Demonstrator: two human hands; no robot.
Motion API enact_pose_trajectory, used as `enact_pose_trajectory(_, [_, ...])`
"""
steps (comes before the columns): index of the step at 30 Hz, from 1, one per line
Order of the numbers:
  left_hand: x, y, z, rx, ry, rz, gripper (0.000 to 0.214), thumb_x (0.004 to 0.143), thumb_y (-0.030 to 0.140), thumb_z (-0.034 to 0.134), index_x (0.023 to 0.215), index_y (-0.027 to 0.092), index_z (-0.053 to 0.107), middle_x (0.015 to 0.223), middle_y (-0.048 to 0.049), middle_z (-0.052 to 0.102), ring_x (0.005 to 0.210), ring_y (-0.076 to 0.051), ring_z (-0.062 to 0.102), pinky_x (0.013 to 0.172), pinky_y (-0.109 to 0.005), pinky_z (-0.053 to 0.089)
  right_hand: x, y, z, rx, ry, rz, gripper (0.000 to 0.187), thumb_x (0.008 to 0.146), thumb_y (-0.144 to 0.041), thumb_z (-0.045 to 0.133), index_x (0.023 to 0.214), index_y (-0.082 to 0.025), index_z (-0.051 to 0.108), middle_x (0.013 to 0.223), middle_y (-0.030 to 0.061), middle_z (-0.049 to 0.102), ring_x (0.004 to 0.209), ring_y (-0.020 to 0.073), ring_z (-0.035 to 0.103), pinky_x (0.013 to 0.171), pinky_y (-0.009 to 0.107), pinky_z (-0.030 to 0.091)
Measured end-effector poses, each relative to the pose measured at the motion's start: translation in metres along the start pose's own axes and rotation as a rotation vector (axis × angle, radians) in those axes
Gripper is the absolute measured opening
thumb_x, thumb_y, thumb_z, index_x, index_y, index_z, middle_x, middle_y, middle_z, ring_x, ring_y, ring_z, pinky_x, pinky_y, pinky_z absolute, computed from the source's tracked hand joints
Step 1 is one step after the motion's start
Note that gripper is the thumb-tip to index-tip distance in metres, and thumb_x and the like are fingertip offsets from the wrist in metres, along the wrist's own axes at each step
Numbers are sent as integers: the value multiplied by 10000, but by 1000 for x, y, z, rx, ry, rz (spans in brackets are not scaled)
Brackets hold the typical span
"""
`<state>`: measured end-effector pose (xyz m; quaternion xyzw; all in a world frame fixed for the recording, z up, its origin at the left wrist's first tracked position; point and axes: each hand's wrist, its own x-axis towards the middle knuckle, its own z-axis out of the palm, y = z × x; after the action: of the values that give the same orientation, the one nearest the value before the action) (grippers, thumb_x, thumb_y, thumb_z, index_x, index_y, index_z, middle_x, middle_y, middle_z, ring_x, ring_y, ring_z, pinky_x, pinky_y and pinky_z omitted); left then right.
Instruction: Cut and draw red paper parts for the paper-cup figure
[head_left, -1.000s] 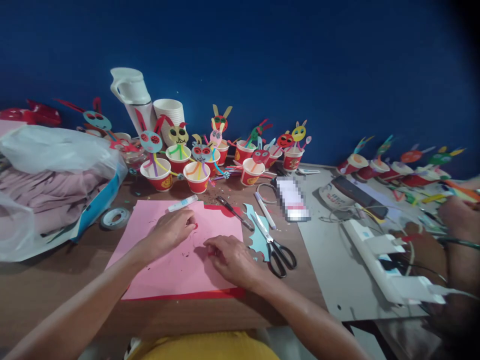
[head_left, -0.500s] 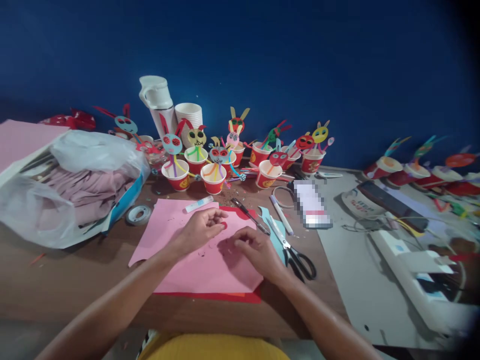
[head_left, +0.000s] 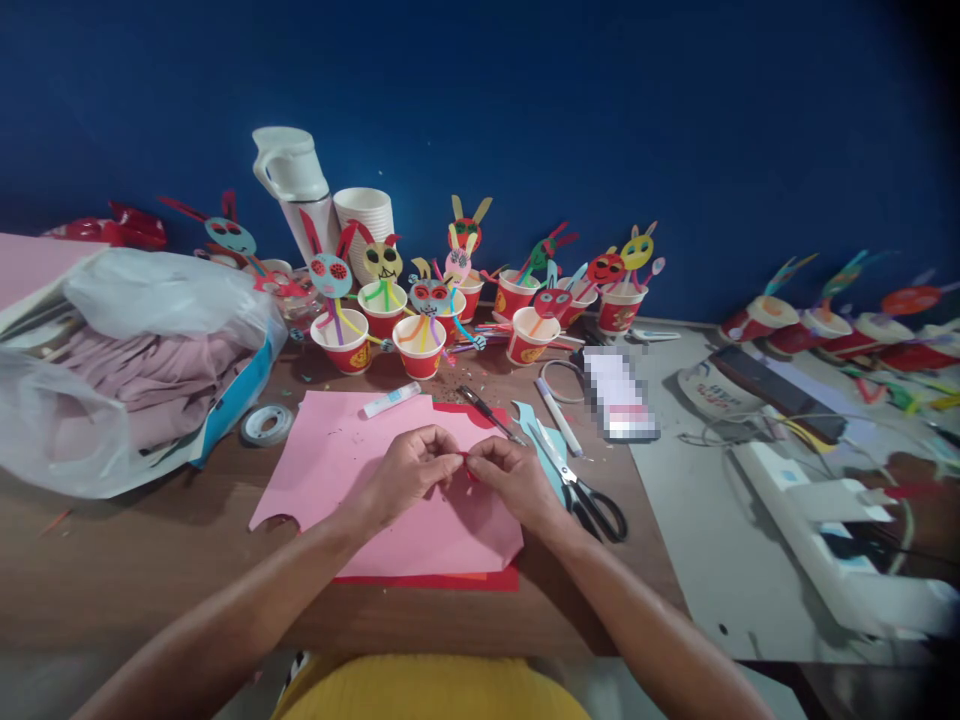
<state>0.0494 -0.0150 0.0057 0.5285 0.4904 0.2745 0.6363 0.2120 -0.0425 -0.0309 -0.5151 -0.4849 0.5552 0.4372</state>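
Observation:
My left hand (head_left: 420, 462) and my right hand (head_left: 511, 478) meet above a pink paper sheet (head_left: 337, 480). Between the fingertips of both hands is a small red paper piece (head_left: 466, 462), pinched from either side; the fingers hide most of it. Red paper (head_left: 480, 412) shows from under the pink sheet. At the top of the sheet lies a white glue stick (head_left: 391, 400). A black pen (head_left: 484, 405) rests just beyond my right hand. Open scissors (head_left: 581, 490) with black handles lie to the right, partly over light blue paper (head_left: 531, 425).
Red paper cups (head_left: 420, 350) with paper-faced figures stand along the back. Behind them are a white jug (head_left: 292, 180) and stacked white cups (head_left: 366, 225). A plastic bag (head_left: 150, 300) and a tape roll (head_left: 268, 426) are left; a phone (head_left: 619, 390) and a power strip (head_left: 802, 540) are right.
My right hand has moved up and my left hand a little to the right, so they now meet. The red paper piece, earlier in my left fingers, is now between both hands.

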Motion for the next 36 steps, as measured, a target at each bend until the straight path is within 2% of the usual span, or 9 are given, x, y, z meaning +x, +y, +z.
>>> enact_pose_trajectory(3, [-1,-1,-2,26,-2,1,144,722,293,564,792,167,557,579,24,552,505,-99,509,434,-192,376,1,0,0,-29,6,-12,109,768,-278,606,712,-185,605,610,-24,621,553,118,578,559,236,458])
enact_pose_trajectory(7, [-1,-2,-5,109,20,41,143,702,304,590,694,161,583,568,20,546,488,-93,478,444,-203,372,1,-1,1,-90,-5,-33,119,769,-278,599,700,-182,608,595,-19,616,543,122,567,539,237,450])
enact_pose_trajectory(14, [-1,-1,-19,212,90,53,157,728,314,570,689,166,606,551,22,538,475,-93,432,417,-198,295,-2,-15,-9,-319,21,-100,138,805,-251,561,867,-199,672,743,1,667,712,150,599,676,269,452])
enact_pose_trajectory(17, [-2,-2,-21,246,44,36,182,744,325,550,686,164,613,529,30,514,460,-93,409,414,-203,281,-3,-21,-14,-437,20,-135,132,817,-235,536,834,-201,662,732,-6,660,687,144,593,648,257,441])
enact_pose_trajectory(21, [-3,-5,-22,331,-65,113,194,760,313,537,678,165,631,584,23,542,528,-103,435,480,-216,320,-5,-25,-16,-530,-28,-162,138,827,-191,512,783,-200,643,701,-17,643,657,134,578,615,243,421])
enact_pose_trajectory(25, [-3,-9,-25,365,-54,66,215,799,332,482,716,182,613,563,36,517,496,-103,420,446,-216,296,-7,-20,-13,-603,-101,-158,143,833,-171,515,836,-214,652,743,-15,664,666,139,585,607,246,421])
enact_pose_trajectory(30, [-6,-19,-16,688,-77,220,163,782,275,510,691,194,619,721,7,623,661,-140,545,586,-240,372,-7,-9,-8,-831,-121,-311,192,814,-78,539,826,-210,677,836,17,657,800,159,591,723,266,422])
enact_pose_trajectory(33, [-8,-22,-7,925,-13,270,192,814,289,479,721,199,621,776,-9,625,696,-157,566,624,-265,382,-5,-6,-8,-957,-90,-362,172,835,-104,543,874,-198,681,831,39,633,792,171,580,719,274,422])
enact_pose_trajectory(36, [-9,-21,-4,1030,1,284,193,836,289,466,769,200,623,801,-18,628,729,-172,582,637,-276,396,-6,-7,-10,-978,-62,-408,178,873,-153,512,942,-181,674,847,57,624,804,178,578,722,276,430])
